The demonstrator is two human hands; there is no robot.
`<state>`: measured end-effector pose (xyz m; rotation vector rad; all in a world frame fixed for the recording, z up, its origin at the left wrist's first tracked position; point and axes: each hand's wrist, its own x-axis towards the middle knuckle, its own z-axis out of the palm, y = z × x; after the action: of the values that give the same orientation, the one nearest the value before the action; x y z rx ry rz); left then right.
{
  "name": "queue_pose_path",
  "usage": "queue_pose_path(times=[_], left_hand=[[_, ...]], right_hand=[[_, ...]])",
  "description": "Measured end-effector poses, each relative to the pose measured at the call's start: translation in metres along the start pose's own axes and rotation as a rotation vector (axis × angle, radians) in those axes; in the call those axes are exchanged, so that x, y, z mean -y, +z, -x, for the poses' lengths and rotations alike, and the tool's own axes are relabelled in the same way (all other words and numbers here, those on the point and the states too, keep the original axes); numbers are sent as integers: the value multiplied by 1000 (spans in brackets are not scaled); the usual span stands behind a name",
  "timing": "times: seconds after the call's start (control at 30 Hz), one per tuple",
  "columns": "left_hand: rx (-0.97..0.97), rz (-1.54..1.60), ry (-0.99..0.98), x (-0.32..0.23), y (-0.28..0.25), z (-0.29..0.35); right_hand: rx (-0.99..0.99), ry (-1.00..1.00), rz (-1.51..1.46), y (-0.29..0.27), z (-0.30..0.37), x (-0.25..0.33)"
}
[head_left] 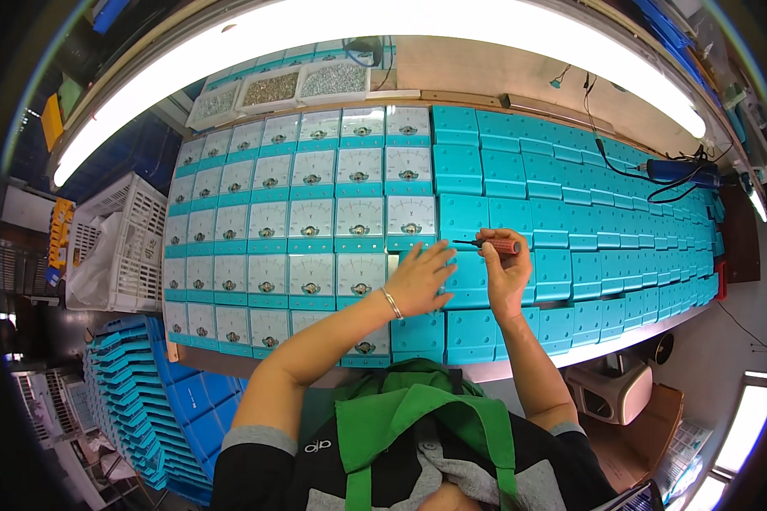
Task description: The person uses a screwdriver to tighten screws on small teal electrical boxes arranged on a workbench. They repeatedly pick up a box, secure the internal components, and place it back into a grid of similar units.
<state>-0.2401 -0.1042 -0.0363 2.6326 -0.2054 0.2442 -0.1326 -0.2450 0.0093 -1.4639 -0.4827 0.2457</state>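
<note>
My right hand (510, 277) grips a small screwdriver (504, 246) with a red handle. Its dark shaft points left, above the teal cases (464, 217). Just left of it, my left hand (419, 279) lies with fingers spread over the row where the dial meters (313, 219) meet the teal cases. Under its palm and fingers, part of a unit is hidden, and I cannot tell which kind it is. The meters have white dial faces over teal lower strips and stand in close rows on the left half of the bench.
Trays of small metal parts (333, 80) stand at the bench's back left. A dark blue corded tool (682, 172) lies on the cases at the right. A white plastic crate (132, 238) and stacked teal pieces (136, 400) flank the left end. A lamp tube (452, 19) crosses overhead.
</note>
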Motion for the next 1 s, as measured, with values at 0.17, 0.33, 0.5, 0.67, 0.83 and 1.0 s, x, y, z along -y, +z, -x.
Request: queue_pose_path(times=[0.17,0.33,0.5,0.67,0.83,1.0], left_hand=[[-28,-60,3,-2,29,-12],[64,150,-10,36,23,9],[-31,147,-267,88,-15,12],[29,-109,-358,112,-31,2],[9,-48,-361,122,-25,2],[-23,5,-383,121,-24,2]], right_hand=[[17,16,-50,16,-18,-20],[157,57,41,38,-27,-37],[210,-7,144,54,-30,-45],[225,-10,189,56,-38,-45],[342,-263,493,64,-53,-39],[172,-459,682,74,-45,-44]])
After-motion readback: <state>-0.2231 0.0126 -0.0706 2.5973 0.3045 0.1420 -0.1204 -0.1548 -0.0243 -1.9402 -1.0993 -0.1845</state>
